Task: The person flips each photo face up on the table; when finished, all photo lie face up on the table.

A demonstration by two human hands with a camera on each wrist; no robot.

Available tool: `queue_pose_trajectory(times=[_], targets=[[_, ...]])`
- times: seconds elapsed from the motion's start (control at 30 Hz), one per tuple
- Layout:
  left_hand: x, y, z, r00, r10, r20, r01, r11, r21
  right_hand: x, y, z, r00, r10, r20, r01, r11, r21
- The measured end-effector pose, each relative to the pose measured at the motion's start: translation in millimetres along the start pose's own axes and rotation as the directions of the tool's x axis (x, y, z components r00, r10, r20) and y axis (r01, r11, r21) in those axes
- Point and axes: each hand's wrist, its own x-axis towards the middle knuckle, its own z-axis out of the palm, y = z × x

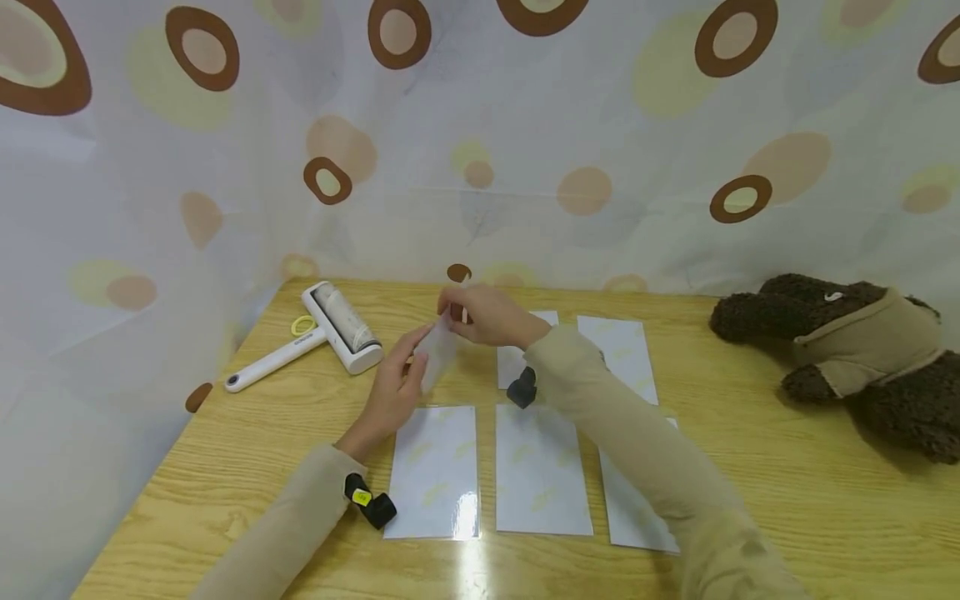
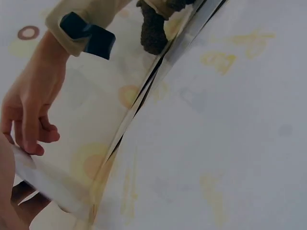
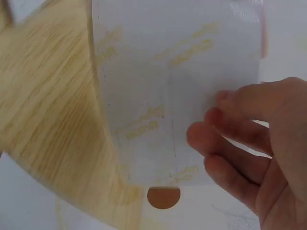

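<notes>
Raised above the table, a thin white sheet point(image 1: 442, 354) with faint yellow print is tilted between both hands. My left hand point(image 1: 392, 383) grips its near left side, thumb on one face and fingers along the other. At the upper corner my right hand point(image 1: 487, 315) pinches the sheet's edge. In the right wrist view the printed face of the sheet point(image 3: 144, 96) shows, with the curled fingers and thumb of the right hand point(image 3: 254, 143) at its side. From the left wrist, the right hand point(image 2: 33, 100) appears at the edge of the sheet point(image 2: 57, 184).
Several similar white sheets lie on the wooden table, including one front left point(image 1: 433, 471) and one front middle point(image 1: 542, 479). A white lint roller point(image 1: 341, 321) lies back left, next to a yellow ring point(image 1: 302, 325). A dark brown plush toy point(image 1: 885, 358) lies at the right.
</notes>
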Motion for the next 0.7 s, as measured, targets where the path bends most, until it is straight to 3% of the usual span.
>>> queue_pose_trajectory(times=[0.17, 0.37, 0.53, 0.7], targets=[[-0.7, -0.2, -0.9, 0.997, -0.030, 0.066, 0.030, 1.000, -0.004, -2.1, -1.4, -8.0, 0.996, 0.059, 0.070, -0.070, 0.984, 0.166], [-2.0, -4.3, 0.6, 0.981, -0.080, 0.177, 0.079, 0.997, 0.013, -7.8, 4.6, -7.4, 0.973, 0.170, 0.158, -0.214, 0.922, 0.322], [-3.0, -9.0, 1.6, 0.957, -0.082, 0.279, 0.055, 0.993, 0.104, -13.4, 6.3, -7.2, 0.965, 0.210, 0.154, -0.251, 0.910, 0.331], [-5.5, -13.9, -0.2, 0.960, -0.041, 0.276, -0.010, 0.984, 0.180, -16.5, 7.6, -4.6, 0.962, 0.211, 0.174, -0.251, 0.933, 0.256]])
